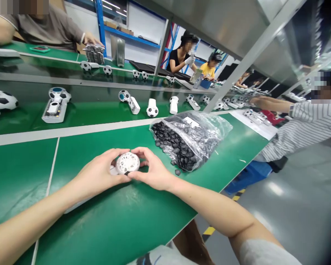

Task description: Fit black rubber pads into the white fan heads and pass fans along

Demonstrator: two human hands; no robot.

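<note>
A: Anything finished yet?

B: Hard to judge. Both hands closed around one small round fan [127,162], held just above the bench [105,217] near its front edge. Left hand [99,173] cupping the white body from the left, right hand [151,171] pinching the rim from the right, thumbs up against the grille.

A: And the look of it?

B: White plastic, round, spoked grille facing up, a short white stub poking out on the left side. No black disc visible on it.

A: Supplies?

B: Clear bag of black discs [187,140] lying open just right of the hands, a few discs spilled beside it. Plenty left inside, so probably much work remaining.

A: Beyond that?

B: Football-patterned fans [152,108] lined up on the belt [79,114] past the far edge.
</note>
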